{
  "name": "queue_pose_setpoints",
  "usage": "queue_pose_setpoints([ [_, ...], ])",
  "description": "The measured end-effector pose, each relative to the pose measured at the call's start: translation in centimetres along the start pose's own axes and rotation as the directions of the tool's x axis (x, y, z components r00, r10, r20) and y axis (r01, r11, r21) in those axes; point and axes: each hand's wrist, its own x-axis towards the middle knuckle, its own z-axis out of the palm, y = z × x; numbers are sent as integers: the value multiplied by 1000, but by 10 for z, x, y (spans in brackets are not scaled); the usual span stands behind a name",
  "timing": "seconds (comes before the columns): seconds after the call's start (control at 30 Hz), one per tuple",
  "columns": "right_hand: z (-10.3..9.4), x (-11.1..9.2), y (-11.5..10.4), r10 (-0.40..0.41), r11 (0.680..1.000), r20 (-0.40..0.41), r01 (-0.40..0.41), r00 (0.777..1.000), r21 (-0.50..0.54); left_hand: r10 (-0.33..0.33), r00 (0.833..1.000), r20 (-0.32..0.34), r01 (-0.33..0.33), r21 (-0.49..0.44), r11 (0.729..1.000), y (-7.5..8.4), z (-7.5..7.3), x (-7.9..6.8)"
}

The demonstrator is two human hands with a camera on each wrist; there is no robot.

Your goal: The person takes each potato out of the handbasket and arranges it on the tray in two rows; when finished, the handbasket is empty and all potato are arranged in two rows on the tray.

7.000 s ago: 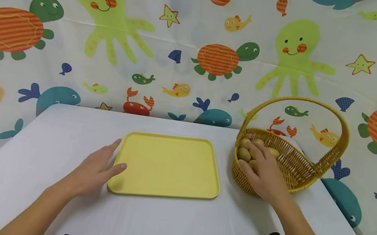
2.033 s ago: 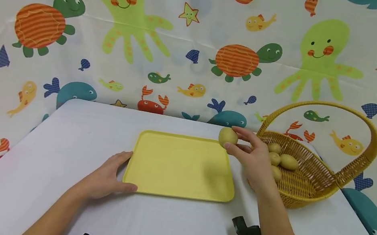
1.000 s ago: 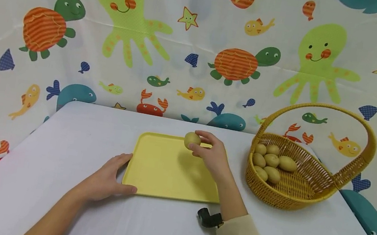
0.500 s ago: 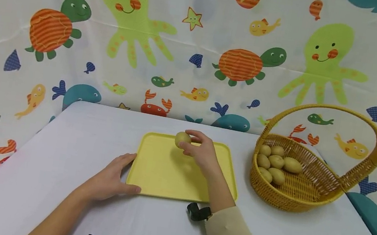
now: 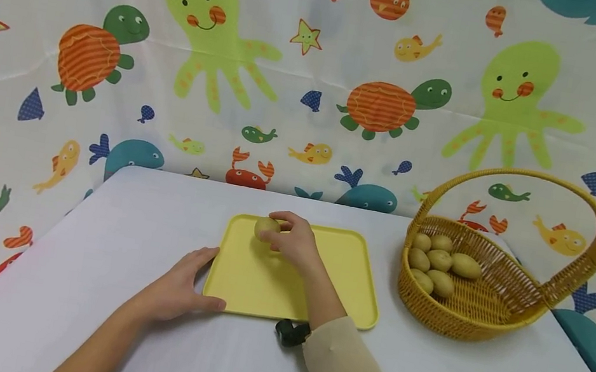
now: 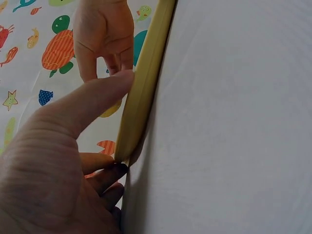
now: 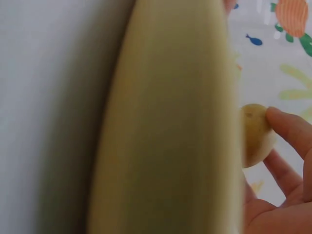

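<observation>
My right hand (image 5: 294, 241) pinches a round, pale-brown potato (image 5: 265, 228) between thumb and fingers over the far left part of a yellow tray (image 5: 254, 285). Whether the potato touches the tray cannot be told. The right wrist view shows the same potato (image 7: 256, 136) at my fingertips, past the blurred tray edge (image 7: 165, 122). My left hand (image 5: 175, 288) holds the tray's near left corner. In the left wrist view its thumb lies against the rim (image 6: 139, 102), with the bent fingers at the corner.
Right of the tray stands a wicker basket (image 5: 451, 324) with a tall arched handle (image 5: 525, 174). Several potatoes (image 5: 440, 260) lie in its left part. The white table (image 5: 225, 361) ends at a hanging cloth (image 5: 329, 17) printed with sea animals.
Since reaching into the basket, my right hand has carried a potato leftward over the tray and lowered it toward the far left corner. My left hand has come onto the tray's corner.
</observation>
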Motion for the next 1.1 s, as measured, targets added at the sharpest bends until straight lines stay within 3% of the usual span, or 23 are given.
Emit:
queue_pose_setpoints([
  [0.27, 18, 6, 3, 28, 1000, 24, -28, 999, 7, 20, 1000, 0, -20, -6, 1000, -2, 4, 1],
  [0.4, 23, 9, 6, 52, 998, 31, -52, 998, 17, -9, 1000, 4, 9, 3, 1000, 0, 5, 1],
  [0.6, 33, 16, 6, 18, 1000, 23, -18, 1000, -26, -34, 999, 0, 34, 20, 999, 2, 1, 0],
  [1.1, 34, 16, 6, -7, 992, 36, 11, 999, -127, -6, 1000, 3, 6, 16, 1000, 1, -1, 1],
])
